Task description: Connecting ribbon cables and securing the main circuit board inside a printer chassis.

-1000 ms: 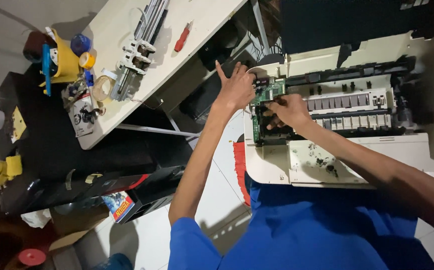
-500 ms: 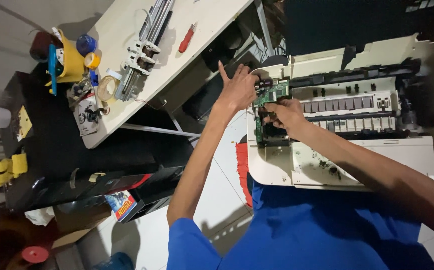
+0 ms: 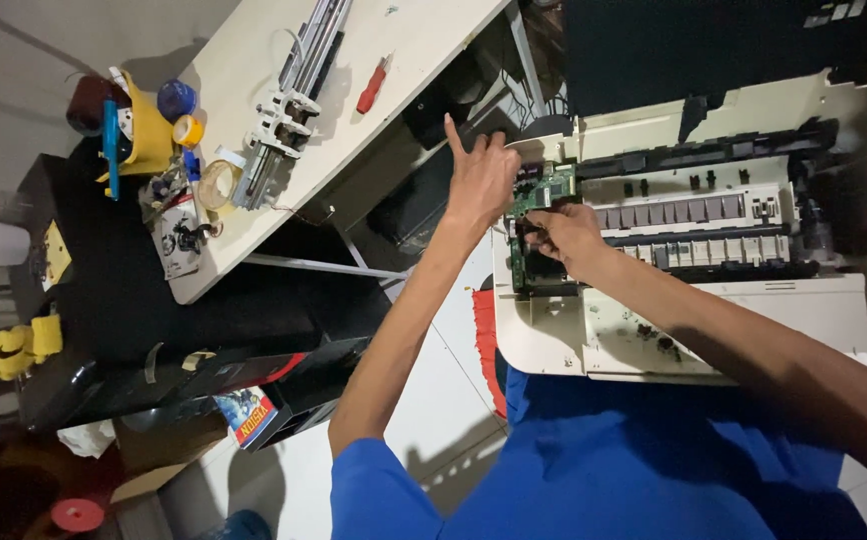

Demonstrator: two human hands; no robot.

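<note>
An opened cream-coloured printer (image 3: pixel 724 320) lies in front of me with its black inner frame and roller rails exposed. A green circuit board (image 3: pixel 546 188) stands at its left end. My left hand (image 3: pixel 479 178) grips the board's left edge, forefinger pointing up. My right hand (image 3: pixel 566 236) pinches something small and dark just below the board; what it holds is hidden by the fingers.
A white table (image 3: pixel 414 40) at the upper left carries a metal rail assembly (image 3: pixel 289 110), a red screwdriver (image 3: pixel 372 88), tape rolls (image 3: pixel 216 182) and a yellow cup (image 3: pixel 146 138) of tools. Black cases (image 3: pixel 154 330) stand below it. Blue cloth (image 3: pixel 634 470) covers my lap.
The view has shifted slightly. Both hands stay at the circuit board, the right hand working a little lower on it.
</note>
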